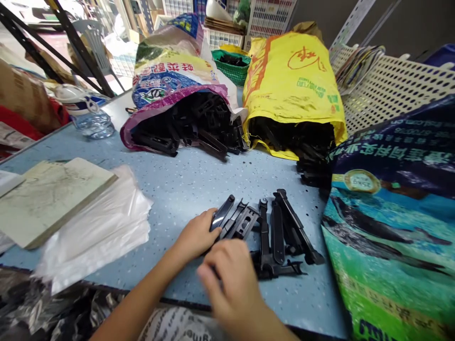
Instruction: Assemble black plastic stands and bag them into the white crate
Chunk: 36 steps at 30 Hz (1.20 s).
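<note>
A small heap of black plastic parts (273, 232) lies on the blue speckled table (185, 182) near its front edge. My left hand (194, 234) is curled over the left end of the heap, fingers closed on one long black part (222, 213). My right hand (231, 277) hovers just in front of the heap, fingers bent down, blurred by motion; whether it holds anything is unclear. Two woven sacks lie on their sides at the back, a purple-rimmed one (170, 71) and a yellow one (291, 80), both spilling more black parts.
A stack of clear plastic bags (103, 227) and a flat board (46, 199) lie at the left. A blue-green printed sack (394, 222) stands at the right. White perforated baskets (387, 85), a green basket (232, 66) and a plastic bottle (88, 118) stand behind.
</note>
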Available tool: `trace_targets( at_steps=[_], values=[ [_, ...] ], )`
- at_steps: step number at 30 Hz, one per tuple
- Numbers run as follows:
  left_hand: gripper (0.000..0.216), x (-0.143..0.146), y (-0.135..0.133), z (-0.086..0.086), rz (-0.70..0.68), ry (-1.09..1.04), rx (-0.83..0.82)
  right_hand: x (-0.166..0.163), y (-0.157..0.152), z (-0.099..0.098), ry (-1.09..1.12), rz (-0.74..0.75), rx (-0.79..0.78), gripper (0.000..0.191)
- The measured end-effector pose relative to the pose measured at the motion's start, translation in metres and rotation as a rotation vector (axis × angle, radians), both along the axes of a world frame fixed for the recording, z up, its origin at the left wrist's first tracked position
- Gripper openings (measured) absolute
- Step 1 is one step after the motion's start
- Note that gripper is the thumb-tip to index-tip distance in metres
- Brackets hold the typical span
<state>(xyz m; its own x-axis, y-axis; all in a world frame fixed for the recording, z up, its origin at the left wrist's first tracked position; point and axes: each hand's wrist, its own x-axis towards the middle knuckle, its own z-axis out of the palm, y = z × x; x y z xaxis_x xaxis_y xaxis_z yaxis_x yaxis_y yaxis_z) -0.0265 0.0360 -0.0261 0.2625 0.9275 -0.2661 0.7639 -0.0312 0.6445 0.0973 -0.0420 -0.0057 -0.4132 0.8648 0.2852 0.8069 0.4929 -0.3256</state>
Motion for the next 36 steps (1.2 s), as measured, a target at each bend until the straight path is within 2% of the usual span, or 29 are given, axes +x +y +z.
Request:
trace_targets(
  at_steps=[4,8,10,12,14,17,19,21,25,28,32,34,36],
  values=[
    [0.036,-0.025,-0.002,0.005,0.081,-0.043,-0.044,0.031,0.011,-0.011,-0.107,-0.091,-0.057,0.018],
    [0.037,-0.043,-0.012,0.005,0.16,-0.083,-0.061,0.059,0.014,-0.011,-0.196,-0.051,-0.026,0.014],
    [0.037,-0.044,-0.02,0.003,0.202,-0.08,-0.034,0.064,0.016,-0.007,-0.264,-0.041,-0.013,0.018],
    [0.037,-0.043,-0.027,-0.001,0.25,-0.087,-0.009,0.063,0.019,-0.002,-0.324,-0.073,-0.012,0.025],
    [0.038,-0.042,-0.033,-0.003,0.274,-0.096,0.009,0.054,0.023,0.002,-0.289,-0.118,-0.015,0.026],
    [0.034,-0.046,-0.039,-0.002,0.171,-0.074,0.043,0.03,0.038,0.007,-0.139,-0.146,-0.023,0.021],
    [0.031,-0.053,-0.041,0.002,0.031,-0.036,0.061,0.014,0.055,0.007,-0.163,-0.09,-0.077,0.024],
    [0.032,-0.061,-0.041,0.007,-0.053,0.019,0.056,0.005,0.074,0.004,-0.258,0.067,-0.161,0.02],
    [0.045,-0.071,-0.043,0.013,-0.056,0.061,-0.041,0.006,0.097,-0.005,-0.257,0.308,-0.211,0.012],
    [0.051,-0.07,-0.044,0.012,-0.054,-0.01,-0.119,0.006,0.095,-0.013,-0.21,0.338,-0.155,0.011],
    [0.04,-0.064,-0.038,0.01,-0.019,-0.101,-0.153,0.0,0.084,-0.017,-0.086,0.293,-0.012,0.014],
    [0.035,-0.061,-0.035,0.008,-0.014,-0.267,-0.165,-0.002,0.079,-0.01,-0.014,0.278,0.065,0.014],
    [0.037,-0.057,-0.032,0.005,-0.049,-0.57,-0.252,-0.003,0.074,0.005,0.045,0.321,0.192,0.014]
  ],
)
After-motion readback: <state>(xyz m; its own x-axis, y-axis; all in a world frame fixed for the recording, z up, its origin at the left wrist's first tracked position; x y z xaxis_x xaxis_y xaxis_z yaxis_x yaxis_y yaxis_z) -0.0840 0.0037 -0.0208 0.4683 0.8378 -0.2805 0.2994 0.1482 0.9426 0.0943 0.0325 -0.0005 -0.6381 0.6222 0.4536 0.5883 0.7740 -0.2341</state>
